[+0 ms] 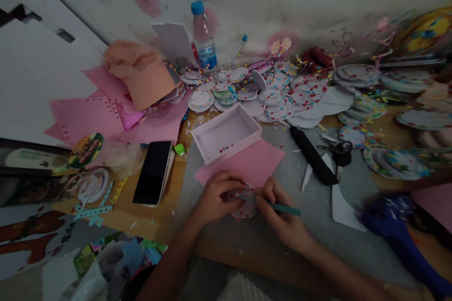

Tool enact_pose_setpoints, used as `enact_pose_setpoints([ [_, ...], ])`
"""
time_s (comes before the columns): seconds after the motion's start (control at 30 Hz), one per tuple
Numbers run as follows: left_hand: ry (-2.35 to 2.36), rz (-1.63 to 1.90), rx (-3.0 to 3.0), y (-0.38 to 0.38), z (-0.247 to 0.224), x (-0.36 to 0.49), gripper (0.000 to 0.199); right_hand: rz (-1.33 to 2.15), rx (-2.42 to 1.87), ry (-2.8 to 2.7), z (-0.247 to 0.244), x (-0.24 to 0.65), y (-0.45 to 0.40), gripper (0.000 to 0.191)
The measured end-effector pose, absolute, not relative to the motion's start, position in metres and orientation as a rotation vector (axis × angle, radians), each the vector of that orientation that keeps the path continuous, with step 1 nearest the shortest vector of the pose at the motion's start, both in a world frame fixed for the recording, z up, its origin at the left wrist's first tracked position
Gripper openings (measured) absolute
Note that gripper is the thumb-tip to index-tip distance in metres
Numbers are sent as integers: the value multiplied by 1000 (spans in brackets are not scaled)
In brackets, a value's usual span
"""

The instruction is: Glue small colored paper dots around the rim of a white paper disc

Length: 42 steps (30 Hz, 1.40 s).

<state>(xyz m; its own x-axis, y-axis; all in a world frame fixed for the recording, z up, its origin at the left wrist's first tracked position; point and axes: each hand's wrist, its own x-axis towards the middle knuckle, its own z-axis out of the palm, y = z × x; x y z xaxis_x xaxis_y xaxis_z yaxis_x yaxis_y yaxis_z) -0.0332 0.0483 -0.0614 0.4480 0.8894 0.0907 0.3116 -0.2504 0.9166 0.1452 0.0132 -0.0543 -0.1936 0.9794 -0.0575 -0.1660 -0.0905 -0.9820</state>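
Observation:
Just below the white box, my left hand [221,197] curls its fingers over the edge of a small round disc [245,210] with red dots near its rim. Between the bent thumb and fingers of my right hand [277,204] are slim teal tweezers [287,209]. Their pointed end reaches left over the disc, close to my left fingertips; whether the tips grip anything is too small to tell. A pink sheet [261,162] lies just beyond both hands. On it rests part of an open white box [229,136], with a few tiny red pieces inside.
Stacks of decorated discs [275,99] line the wall beside a water bottle [205,42]. A phone [153,174] and peach cap [141,73] are left. To the right lie a black cutter-like tool [312,155], keys [341,155] and a blue glue gun [399,225].

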Motion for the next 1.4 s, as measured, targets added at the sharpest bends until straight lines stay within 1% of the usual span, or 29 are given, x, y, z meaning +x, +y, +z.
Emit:
enact_pose_setpoints([
  [0.13,1020,797,1779,49,-61,-33,28,1466,-1031,-1196,-55,146,13,27],
  [0.37,1009,784,1795,47,-62,-35,34,1458,-995,-1121,-54,153,16,27],
  [0.53,1012,795,1827,46,-61,-35,28,1453,-978,-1115,-52,155,18,27],
  [0.9,1020,793,1851,44,-66,-35,28,1487,-955,-1206,-56,151,16,26],
  [0.97,1023,769,1870,42,-61,-37,35,1487,-954,-1222,-58,151,17,26],
  [1.07,1060,657,1942,33,-40,-48,59,1511,-941,-1223,-59,150,16,25],
  [1.1,1095,631,1974,30,-31,-55,63,1520,-939,-1216,-59,150,16,24],
  [1.13,1145,630,2006,27,-22,-65,61,1525,-937,-1209,-58,151,16,25],
  [1.2,1346,754,2031,25,-8,-89,45,1519,-935,-1202,-57,151,16,25],
  [1.27,1708,993,2000,30,-2,-115,29,1502,-938,-1207,-55,150,17,26],
  [1.3,1944,1080,1948,36,-1,-127,29,1498,-941,-1210,-54,150,17,25],
  [1.33,2146,1091,1906,42,-3,-138,34,1496,-944,-1212,-54,150,17,25],
  [1.4,2438,895,1894,55,-8,-154,55,1497,-949,-1215,-55,150,17,25],
])
